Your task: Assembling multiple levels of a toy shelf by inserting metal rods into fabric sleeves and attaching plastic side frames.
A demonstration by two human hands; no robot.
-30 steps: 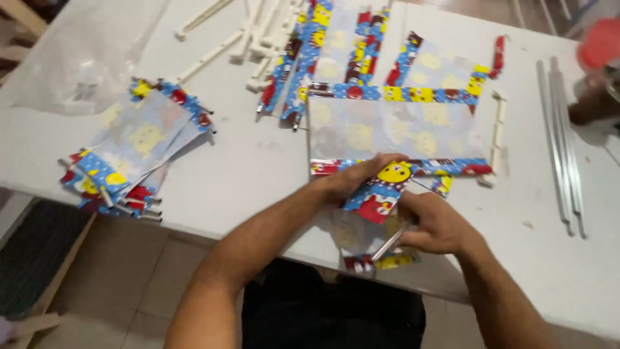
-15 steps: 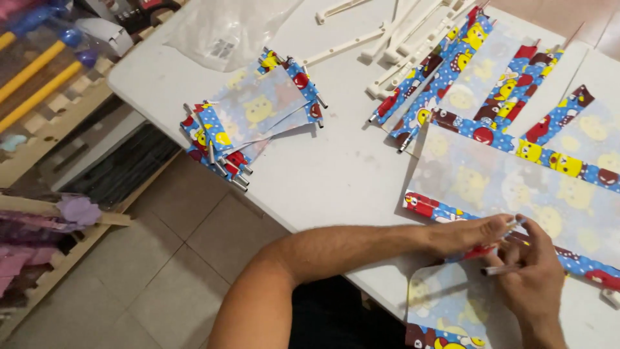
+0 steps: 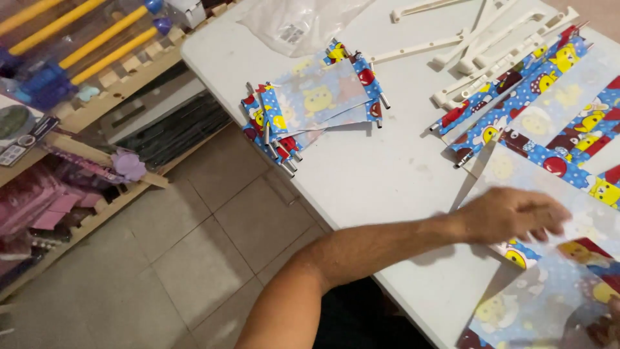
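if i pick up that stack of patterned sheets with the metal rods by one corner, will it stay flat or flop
Probably flop some: the stack of patterned sheets looks like thin translucent film, already fanned unevenly. The metal rods in the hems should stiffen those edges only, and being round they may slide out or roll on the white table. It likely feels light. The left hand rests on another sheet.

A stack of patterned panels (image 3: 314, 106) with metal rods lies near the corner of the white table (image 3: 381, 174) — well apart from the white plastic bars (image 3: 481, 45) at the far edge. A clear plastic bag (image 3: 300, 22) sits behind the stack. Left, a wooden shelf (image 3: 97, 103) holds yellow-handled tools (image 3: 84, 42) — tiled floor (image 3: 194, 258) below.
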